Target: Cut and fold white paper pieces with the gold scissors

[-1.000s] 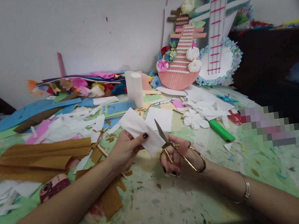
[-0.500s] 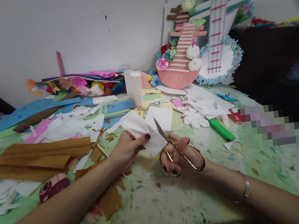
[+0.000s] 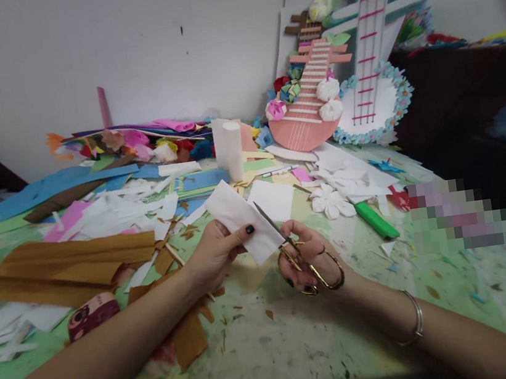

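My left hand (image 3: 217, 253) pinches a folded piece of white paper (image 3: 241, 219) between thumb and fingers, just left of the middle. In my right hand (image 3: 310, 253) is a pair of scissors (image 3: 272, 219) with gold handles, fingers through the loops. The scissors' blades lie at the paper's right edge, pointing up and left, and look nearly closed. Part of the lower blade is hidden by the paper. Behind the paper, a white square sheet (image 3: 282, 197) lies flat on the table (image 3: 274, 348).
Brown crepe paper (image 3: 67, 263) and white scraps (image 3: 120, 210) cover the left side. A white roll (image 3: 233, 148) stands upright behind. To the right lie a white paper flower (image 3: 330, 201) and a green wrapped piece (image 3: 376, 220). Decorated paper instruments (image 3: 307, 123) lean on the wall.
The scissors' handles have come closer together and the blades have closed along the paper's right edge. My right hand has shifted slightly right; my left hand keeps the paper nearly still.
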A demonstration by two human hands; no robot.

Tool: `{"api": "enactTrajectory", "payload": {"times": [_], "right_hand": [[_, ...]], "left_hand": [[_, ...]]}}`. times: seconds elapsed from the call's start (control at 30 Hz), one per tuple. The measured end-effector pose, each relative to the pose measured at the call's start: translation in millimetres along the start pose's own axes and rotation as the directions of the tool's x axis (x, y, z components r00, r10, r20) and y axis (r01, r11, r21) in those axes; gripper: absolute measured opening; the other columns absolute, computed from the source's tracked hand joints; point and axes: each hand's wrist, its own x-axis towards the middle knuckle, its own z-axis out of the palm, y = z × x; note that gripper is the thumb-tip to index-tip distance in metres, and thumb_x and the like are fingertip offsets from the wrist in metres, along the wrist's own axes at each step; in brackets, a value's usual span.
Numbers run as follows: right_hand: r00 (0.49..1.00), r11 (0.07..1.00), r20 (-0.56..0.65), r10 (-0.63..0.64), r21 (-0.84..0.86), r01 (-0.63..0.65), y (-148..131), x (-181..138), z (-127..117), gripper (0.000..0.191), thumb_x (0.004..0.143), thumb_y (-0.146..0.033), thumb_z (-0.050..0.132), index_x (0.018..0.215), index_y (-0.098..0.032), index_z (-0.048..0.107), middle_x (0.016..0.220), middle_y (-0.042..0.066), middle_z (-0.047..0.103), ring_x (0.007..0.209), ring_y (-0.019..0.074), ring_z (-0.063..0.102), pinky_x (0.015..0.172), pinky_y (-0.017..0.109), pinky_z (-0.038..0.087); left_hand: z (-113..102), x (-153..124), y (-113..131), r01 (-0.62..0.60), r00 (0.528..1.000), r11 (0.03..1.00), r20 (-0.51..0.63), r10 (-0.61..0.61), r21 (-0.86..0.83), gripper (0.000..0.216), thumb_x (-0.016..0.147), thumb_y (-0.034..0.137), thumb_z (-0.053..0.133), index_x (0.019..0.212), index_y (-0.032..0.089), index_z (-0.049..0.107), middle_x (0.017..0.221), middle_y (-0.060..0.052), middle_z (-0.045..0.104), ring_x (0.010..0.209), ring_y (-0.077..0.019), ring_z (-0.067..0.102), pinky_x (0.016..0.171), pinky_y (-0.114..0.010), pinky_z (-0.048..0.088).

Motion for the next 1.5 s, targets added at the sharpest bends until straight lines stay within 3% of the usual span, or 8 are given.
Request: {"api": "enactTrajectory", "payload": {"times": [0.13, 0.4, 0.53, 0.67, 0.83, 1.1, 1.5], "right_hand": [[1.000, 1.000, 0.019, -0.018, -0.009, 0.018, 2, 0, -1, 0.062, 0.068, -0.078, 0.048, 0.093, -0.024, 0.032, 0.054, -0.005, 0.061, 0.028, 0.0046, 0.029, 0.031, 0.015, 0.029], [0.999, 1.000, 0.036, 0.005, -0.007, -0.005, 3, -1, 1, 0.063, 0.069, -0.079, 0.046, 0.097, -0.024, 0.031, 0.059, -0.003, 0.063, 0.032, 0.0057, 0.034, 0.036, 0.017, 0.033], [0.999, 0.998, 0.028, 0.034, -0.059, -0.032, 4, 0, -1, 0.065, 0.067, -0.080, 0.047, 0.096, -0.024, 0.029, 0.059, -0.003, 0.062, 0.033, 0.0060, 0.036, 0.036, 0.017, 0.031], [0.995, 0.991, 0.102, 0.019, -0.137, -0.005, 0, -2, -1, 0.068, 0.065, -0.078, 0.053, 0.097, -0.024, 0.027, 0.061, -0.003, 0.062, 0.035, 0.0049, 0.039, 0.037, 0.016, 0.032], [0.984, 0.989, 0.175, -0.015, -0.144, 0.041, -2, -5, -1, 0.060, 0.072, -0.067, 0.058, 0.098, -0.025, 0.024, 0.064, -0.003, 0.062, 0.037, 0.0038, 0.041, 0.038, 0.014, 0.032], [0.984, 0.985, 0.178, -0.023, -0.163, 0.053, -3, -6, 2, 0.060, 0.073, -0.068, 0.056, 0.099, -0.024, 0.025, 0.063, -0.003, 0.060, 0.039, 0.0038, 0.040, 0.041, 0.015, 0.033], [0.990, 0.990, 0.138, -0.022, -0.132, 0.040, -1, -6, 0, 0.063, 0.070, -0.071, 0.056, 0.098, -0.024, 0.026, 0.060, -0.005, 0.059, 0.035, 0.0040, 0.039, 0.035, 0.014, 0.031]], "left_hand": [[-2, 1, 0, -0.005, 1.000, 0.998, 0.027, 0.004, 0.059, 0.027, 0.065, 0.024, 0.077, 0.089, 0.013, 0.067, 0.082, -0.005, 0.070, 0.071, -0.0140, 0.063, 0.064, -0.023, 0.050], [1, -1, 0, 0.004, 1.000, 0.991, 0.006, -0.005, 0.136, 0.027, 0.062, 0.026, 0.078, 0.081, 0.011, 0.067, 0.073, -0.004, 0.069, 0.067, -0.0148, 0.061, 0.062, -0.024, 0.048], [2, -1, 1, 0.010, 1.000, 0.995, -0.008, -0.009, 0.097, 0.029, 0.059, 0.021, 0.079, 0.084, 0.013, 0.067, 0.079, -0.004, 0.070, 0.071, -0.0152, 0.062, 0.065, -0.024, 0.048], [-1, -2, 6, 0.030, 0.997, 0.999, 0.074, -0.033, 0.033, 0.027, 0.059, 0.019, 0.078, 0.083, 0.013, 0.066, 0.075, -0.004, 0.069, 0.069, -0.0153, 0.062, 0.065, -0.025, 0.048], [-4, -4, 12, 0.057, 0.992, 0.996, 0.118, -0.049, -0.063, 0.048, 0.055, 0.027, 0.079, 0.100, 0.017, 0.065, 0.079, -0.007, 0.070, 0.075, -0.0225, 0.064, 0.071, -0.034, 0.048], [-4, -2, 11, 0.060, 0.998, 0.998, 0.027, -0.059, -0.017, 0.025, 0.055, 0.028, 0.079, 0.071, 0.012, 0.068, 0.071, -0.007, 0.068, 0.068, -0.0198, 0.062, 0.067, -0.031, 0.048], [1, -2, 7, 0.063, 0.995, 0.997, -0.075, -0.067, -0.050, 0.034, 0.049, 0.024, 0.085, 0.072, 0.012, 0.065, 0.067, -0.003, 0.066, 0.062, -0.0138, 0.058, 0.059, -0.024, 0.046]]}}
